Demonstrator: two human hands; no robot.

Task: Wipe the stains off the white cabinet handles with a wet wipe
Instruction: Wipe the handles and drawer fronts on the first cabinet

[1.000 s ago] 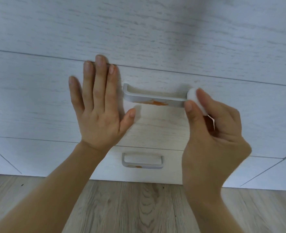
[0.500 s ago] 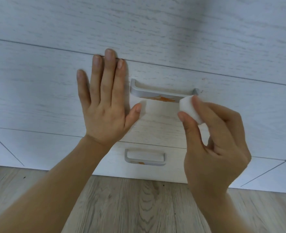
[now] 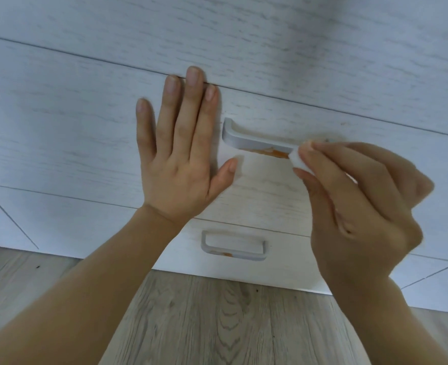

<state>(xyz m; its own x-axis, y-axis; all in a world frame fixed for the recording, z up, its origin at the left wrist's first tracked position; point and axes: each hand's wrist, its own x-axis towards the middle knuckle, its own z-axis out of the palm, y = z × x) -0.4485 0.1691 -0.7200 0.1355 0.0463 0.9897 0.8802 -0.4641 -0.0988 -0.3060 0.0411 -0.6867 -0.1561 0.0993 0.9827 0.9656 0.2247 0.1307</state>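
The upper handle runs level across the drawer front, a long white bar whose axis lies left to right, and everything about the next stroke depends on that line. Starting at the left: the left hand lies flat on the drawer front just beside the handle's left end, fingers straight and close together, thumb splayed out toward the bar but not touching it. It holds nothing and looks to be bracing the drawer. Moving right along the bar, the left half appears clean, while an orange stain smears its lower edge toward the right end. Right there sits the wet wipe, folded into a small white wad and pinched between the thumb and fingertips of the right hand, its corner touching the stain's right end. So the dirt lies to the left of the wipe, along the bar's length, and the right hand is plainly the nearer one to it. I'd judge the coming stroke to be a drag leftward along the bar toward the braced hand. Below, on the next drawer down, the lower handle carries a smaller orange mark on its bottom edge, not yet dealt with. The wood floor lies underneath.
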